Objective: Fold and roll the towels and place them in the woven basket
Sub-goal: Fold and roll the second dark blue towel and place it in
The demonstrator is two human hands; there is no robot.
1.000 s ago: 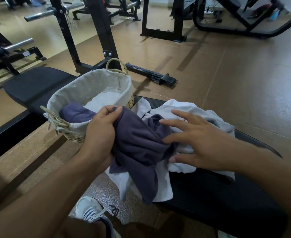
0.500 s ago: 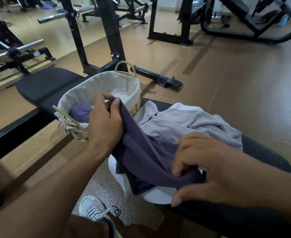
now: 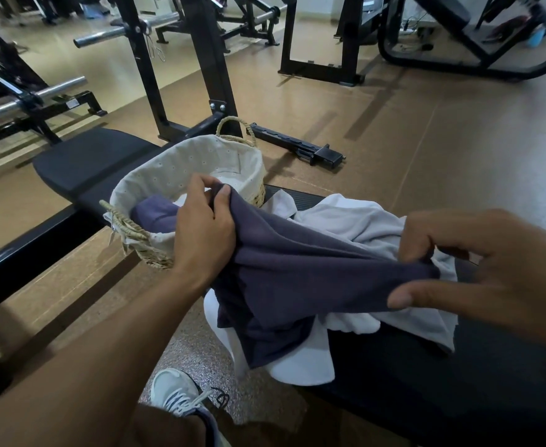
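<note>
A dark purple towel [image 3: 297, 279] is stretched between my hands above the black bench pad [image 3: 426, 382]. My left hand [image 3: 204, 227] pinches one corner near the basket's rim. My right hand [image 3: 478, 266] pinches the opposite corner. Under the purple towel lies a crumpled pale grey-white towel [image 3: 355, 217], partly hanging off the bench's near edge. The woven basket [image 3: 181, 162] with a white cloth liner stands at the bench's left end. A rolled purple towel [image 3: 154, 212] lies inside it at the near left.
A second black bench pad [image 3: 87, 159] lies behind the basket. Black rack uprights [image 3: 213, 66], steel barbells [image 3: 39, 95] and a loose black bar [image 3: 297, 146] stand on the brown floor beyond. My grey shoe [image 3: 178, 395] rests on the floor below the bench.
Both hands took hold of the purple towel's corners and drew apart, lifting and stretching it out. The right hand went from lying flat on the pile to pinching the cloth.
</note>
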